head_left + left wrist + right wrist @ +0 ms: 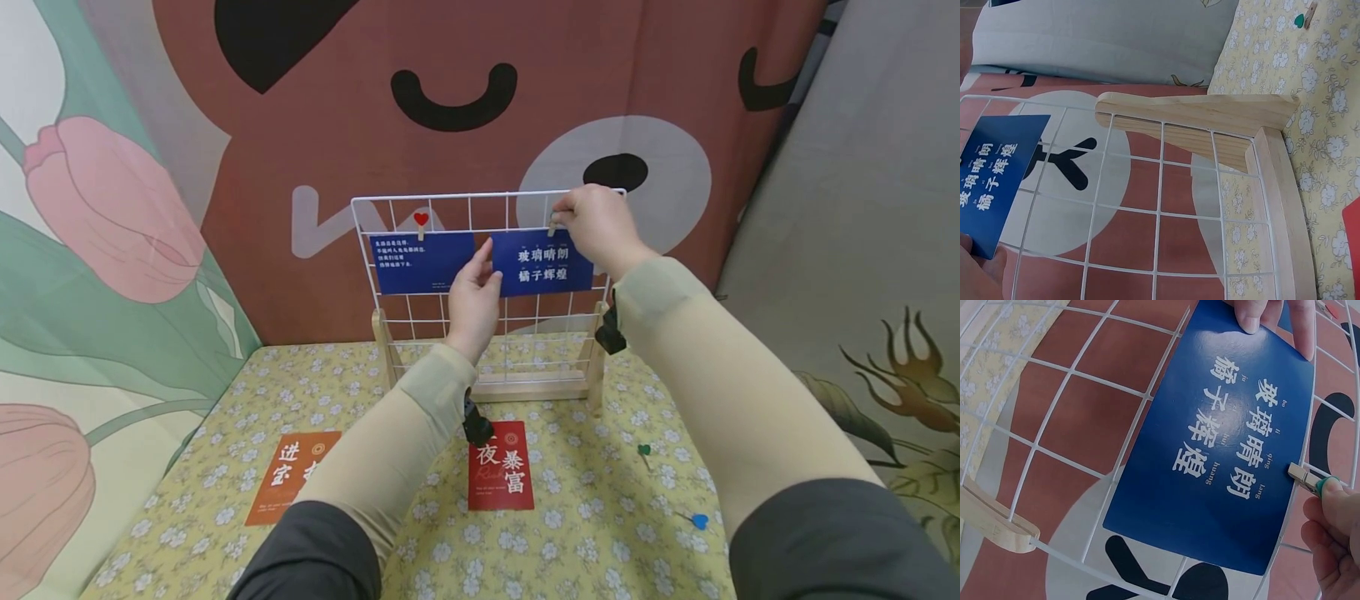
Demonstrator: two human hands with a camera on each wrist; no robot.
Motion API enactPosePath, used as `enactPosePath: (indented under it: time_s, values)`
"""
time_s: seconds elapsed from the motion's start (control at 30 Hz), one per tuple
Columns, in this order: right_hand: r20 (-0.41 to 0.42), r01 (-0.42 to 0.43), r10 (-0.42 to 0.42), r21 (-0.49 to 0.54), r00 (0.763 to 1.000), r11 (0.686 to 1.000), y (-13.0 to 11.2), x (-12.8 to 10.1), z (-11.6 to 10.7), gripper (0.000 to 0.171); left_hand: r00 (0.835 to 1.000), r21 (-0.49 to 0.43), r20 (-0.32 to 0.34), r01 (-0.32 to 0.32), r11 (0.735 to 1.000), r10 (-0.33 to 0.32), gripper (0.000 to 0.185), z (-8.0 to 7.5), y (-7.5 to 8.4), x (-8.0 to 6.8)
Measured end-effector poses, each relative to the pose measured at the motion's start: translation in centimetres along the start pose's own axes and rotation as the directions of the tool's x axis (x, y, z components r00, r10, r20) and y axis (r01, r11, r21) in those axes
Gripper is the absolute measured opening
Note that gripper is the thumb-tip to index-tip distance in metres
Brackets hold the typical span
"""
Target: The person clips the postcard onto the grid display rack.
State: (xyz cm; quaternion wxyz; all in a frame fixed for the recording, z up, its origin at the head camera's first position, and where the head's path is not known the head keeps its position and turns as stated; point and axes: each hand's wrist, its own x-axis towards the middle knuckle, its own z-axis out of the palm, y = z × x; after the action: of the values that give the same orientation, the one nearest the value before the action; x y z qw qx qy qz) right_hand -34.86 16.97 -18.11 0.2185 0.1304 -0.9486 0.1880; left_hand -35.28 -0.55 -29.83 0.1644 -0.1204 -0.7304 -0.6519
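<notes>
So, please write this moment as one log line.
left hand: holds card | right hand: pinches clip | grid: upright

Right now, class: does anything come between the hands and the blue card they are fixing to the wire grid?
Nothing visible does. The left hand holds the blue card by its edge against the wire grid, and the right hand pinches a small clip on its top edge.

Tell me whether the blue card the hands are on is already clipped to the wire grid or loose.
Clipped, it seems: a small wooden clip sits over the blue card top edge at a grid wire, pinched by the right hand. The left hand steadies its side.
</notes>
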Motion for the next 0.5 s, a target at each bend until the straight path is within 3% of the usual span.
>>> enactPosePath:
  time_s: [0.5]
  values:
    - [0.006, 0.016, -0.016, 0.025, 1.0, 1.0, 0.23, -0.12, 0.38, 0.028, 1.0, 0.012, 0.011, 0.001, 1.0, -0.002, 0.05, -0.23, -0.12, 0.02]
